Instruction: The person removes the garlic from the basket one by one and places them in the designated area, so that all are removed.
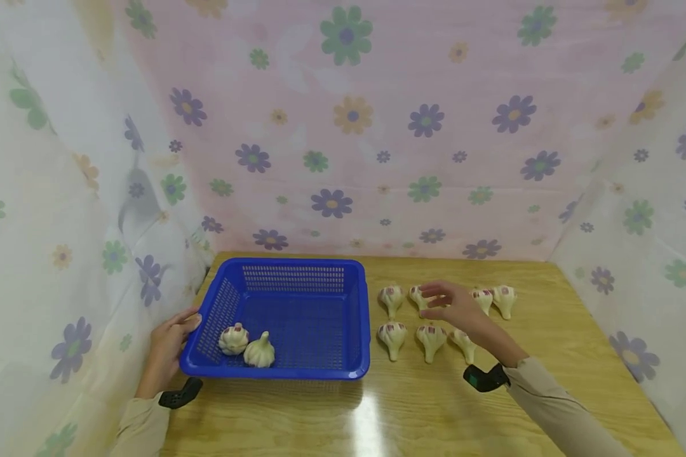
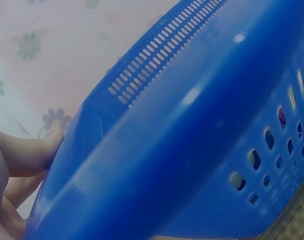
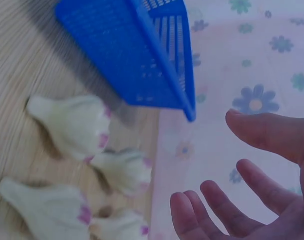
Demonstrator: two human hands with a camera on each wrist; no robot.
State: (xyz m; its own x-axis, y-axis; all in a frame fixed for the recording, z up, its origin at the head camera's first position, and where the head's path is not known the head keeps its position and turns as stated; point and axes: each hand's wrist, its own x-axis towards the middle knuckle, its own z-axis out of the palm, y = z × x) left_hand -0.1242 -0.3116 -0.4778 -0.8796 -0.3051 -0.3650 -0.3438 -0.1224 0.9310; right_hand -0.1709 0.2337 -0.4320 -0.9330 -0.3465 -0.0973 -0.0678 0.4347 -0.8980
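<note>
A blue plastic basket (image 1: 351, 317) with slotted walls stands on the left of the table. My left hand (image 1: 168, 346) grips its left rim, the thumb (image 2: 29, 152) on top and the other fingers on the outer side. Two garlic bulbs lie in the basket's near left part, one with a reddish patch (image 1: 234, 339), one plain cream (image 1: 260, 351). Right of the basket, several more garlic bulbs (image 1: 392, 338) lie in two rows. Over the back row hovers my right hand (image 1: 457, 311), fingers spread and slightly bent, holding nothing. It partly hides a garlic bulb (image 1: 416, 298) there.
The wooden table (image 1: 297, 422) carries everything. Flowered cloth (image 1: 377, 158) hangs behind it and along both sides, close to the left hand. Dark wrist devices (image 1: 486, 378) sit on both forearms.
</note>
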